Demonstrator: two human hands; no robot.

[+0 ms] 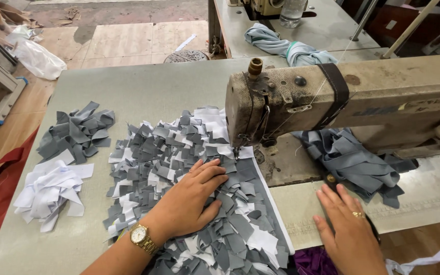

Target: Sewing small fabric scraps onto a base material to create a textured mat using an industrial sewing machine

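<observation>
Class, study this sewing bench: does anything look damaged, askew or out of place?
The sewing machine head is badly worn, its paint chipped and stained. Otherwise nothing stands out: left hand flat on the shaggy rag mat, right hand beside it.

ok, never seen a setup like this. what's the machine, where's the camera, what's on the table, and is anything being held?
One picture only, from a camera on the person's head, looking down at their own hands. The machine is an old, worn sewing machine on a grey table. Under its needle lies a mat made of many small grey and white fabric strips. The left hand, with a gold watch on its wrist, presses flat on the mat. The right hand, wearing a ring, rests flat on the table edge beside it. Neither hand grips anything. To the left lie loose piles: grey strips and white strips. More grey strips sit behind the machine's arm.
</observation>
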